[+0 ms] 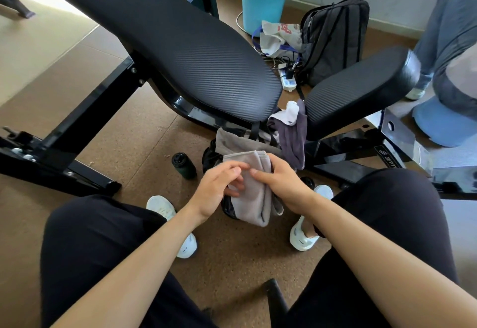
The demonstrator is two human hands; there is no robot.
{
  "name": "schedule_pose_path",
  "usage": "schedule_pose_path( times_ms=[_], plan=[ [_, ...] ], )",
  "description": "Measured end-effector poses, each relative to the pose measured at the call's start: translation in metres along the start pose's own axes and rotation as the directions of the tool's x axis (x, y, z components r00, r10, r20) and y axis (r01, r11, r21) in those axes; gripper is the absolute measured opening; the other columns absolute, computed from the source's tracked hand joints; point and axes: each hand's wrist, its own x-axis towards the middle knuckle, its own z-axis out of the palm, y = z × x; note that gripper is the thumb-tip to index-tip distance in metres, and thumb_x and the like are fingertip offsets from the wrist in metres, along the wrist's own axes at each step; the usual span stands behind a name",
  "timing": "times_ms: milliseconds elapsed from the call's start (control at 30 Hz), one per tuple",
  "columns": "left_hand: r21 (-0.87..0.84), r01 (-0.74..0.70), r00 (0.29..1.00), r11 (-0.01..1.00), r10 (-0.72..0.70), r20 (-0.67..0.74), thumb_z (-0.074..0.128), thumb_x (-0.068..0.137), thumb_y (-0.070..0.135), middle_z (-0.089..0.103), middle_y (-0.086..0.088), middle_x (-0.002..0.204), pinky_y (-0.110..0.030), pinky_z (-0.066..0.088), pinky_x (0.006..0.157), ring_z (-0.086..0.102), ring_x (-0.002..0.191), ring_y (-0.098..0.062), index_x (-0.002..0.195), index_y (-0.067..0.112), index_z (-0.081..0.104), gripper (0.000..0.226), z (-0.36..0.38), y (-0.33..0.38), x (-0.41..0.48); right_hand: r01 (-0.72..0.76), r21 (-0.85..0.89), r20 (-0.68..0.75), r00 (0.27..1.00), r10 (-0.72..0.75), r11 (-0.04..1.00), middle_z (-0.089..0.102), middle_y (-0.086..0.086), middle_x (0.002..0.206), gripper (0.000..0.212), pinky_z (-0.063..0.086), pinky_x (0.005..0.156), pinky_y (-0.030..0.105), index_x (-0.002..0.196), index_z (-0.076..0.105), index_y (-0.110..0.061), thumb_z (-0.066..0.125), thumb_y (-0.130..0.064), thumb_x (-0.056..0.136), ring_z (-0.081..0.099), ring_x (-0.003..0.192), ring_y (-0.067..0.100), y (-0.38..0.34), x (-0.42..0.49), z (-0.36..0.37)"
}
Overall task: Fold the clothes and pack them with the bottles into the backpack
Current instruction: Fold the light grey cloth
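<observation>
A folded grey cloth (254,191) hangs between my knees, held by both hands. My left hand (219,188) grips its left edge with fingers curled under it. My right hand (281,183) grips the right side, thumb across the top. Under the cloth lies a black backpack (213,157), mostly hidden, with another grey garment (240,142) draped over it. A purple and white garment (293,131) hangs from the bench gap. A dark bottle (183,165) stands on the floor left of the backpack.
A black weight bench (180,44) spans the view ahead, its frame on the cork floor. Behind it are a grey backpack (335,38), a blue bucket (263,0), a power strip and a plastic bag. Another person's legs are at the right.
</observation>
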Motion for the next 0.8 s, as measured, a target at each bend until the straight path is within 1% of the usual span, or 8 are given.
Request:
schedule_pose_path(
  times_ms=[67,167,300,400,500,633,733,800],
  plan=[
    [0.022,-0.044,0.98,0.999,0.047,-0.192,0.057,0.096,0.027,0.064,-0.003,0.098,-0.028,0.058,0.072,0.065,0.095,-0.021,0.121,0.02,0.065,0.028,-0.005,-0.002,0.003,-0.052,0.16,0.029,0.998,0.048,0.986,0.073,0.011,0.12,0.027,0.054,0.103,0.046,0.126,0.063,-0.013,0.064,-0.01,0.099,0.068,0.116,0.027,-0.002,0.003,-0.003],
    [0.011,0.031,0.929,0.999,-0.024,-0.37,0.066,0.082,0.041,0.061,-0.003,0.114,-0.029,0.055,0.086,0.062,0.104,-0.015,0.13,0.027,0.058,0.051,-0.017,-0.006,0.01,-0.15,0.362,0.117,0.986,0.115,0.92,0.071,0.013,0.127,0.033,0.051,0.106,0.048,0.133,0.061,-0.012,0.061,-0.015,0.1,0.067,0.12,0.03,-0.01,0.003,-0.011],
    [-0.217,0.219,0.963,0.951,-0.247,-0.107,0.073,0.069,0.069,0.062,-0.001,0.138,-0.047,0.047,0.11,0.062,0.124,-0.019,0.146,0.029,0.047,0.09,-0.023,-0.01,0.008,-0.213,0.517,0.178,0.974,0.139,0.829,0.07,0.014,0.129,0.034,0.053,0.103,0.046,0.134,0.061,-0.009,0.057,-0.02,0.103,0.067,0.12,0.031,-0.021,0.0,-0.021],
    [-0.187,0.266,0.964,0.946,-0.257,0.074,0.075,0.07,0.068,0.065,0.004,0.138,-0.042,0.047,0.107,0.063,0.125,-0.017,0.144,0.03,0.051,0.085,-0.016,-0.01,0.003,-0.191,0.548,0.141,0.981,0.136,0.814,0.07,0.014,0.128,0.033,0.053,0.102,0.047,0.133,0.061,-0.008,0.056,-0.02,0.103,0.067,0.119,0.031,-0.017,0.005,-0.022],
    [-0.072,0.273,0.962,0.959,-0.274,0.003,0.084,0.076,0.046,0.068,0.001,0.13,-0.026,0.055,0.089,0.067,0.114,-0.015,0.136,0.028,0.053,0.07,-0.007,-0.008,0.004,-0.103,0.403,-0.033,0.991,0.127,0.91,0.07,0.013,0.128,0.04,0.054,0.103,0.049,0.136,0.056,-0.01,0.065,-0.021,0.098,0.065,0.123,0.034,-0.003,0.014,-0.019],
    [0.079,0.234,0.967,0.969,-0.223,-0.123,0.084,0.081,0.031,0.066,0.005,0.122,-0.023,0.054,0.083,0.065,0.111,-0.013,0.133,0.026,0.053,0.06,-0.012,-0.014,0.008,0.075,0.077,-0.062,0.996,-0.07,0.994,0.051,-0.003,0.15,0.095,0.052,0.105,0.04,0.155,0.025,-0.045,0.081,-0.024,0.081,0.055,0.134,0.016,0.005,0.015,-0.021],
    [0.164,0.21,0.966,0.964,-0.178,-0.189,0.085,0.081,0.03,0.065,0.01,0.118,-0.021,0.05,0.078,0.063,0.107,-0.008,0.131,0.026,0.054,0.059,-0.013,-0.016,0.008,0.2,-0.133,0.098,0.977,-0.188,0.971,0.045,-0.012,0.144,0.076,0.047,0.1,0.018,0.148,0.046,-0.042,0.072,-0.003,0.088,0.048,0.129,-0.007,0.0,0.011,-0.02],
    [0.222,0.186,0.968,0.957,-0.14,-0.208,0.086,0.08,0.029,0.064,0.011,0.115,-0.02,0.048,0.076,0.062,0.106,-0.008,0.129,0.026,0.055,0.058,-0.015,-0.017,0.008,0.193,-0.247,0.148,0.976,-0.16,0.95,0.046,-0.002,0.134,0.053,0.049,0.097,0.018,0.134,0.061,-0.039,0.072,-0.01,0.091,0.049,0.123,0.001,-0.002,0.01,-0.019]
  ],
)
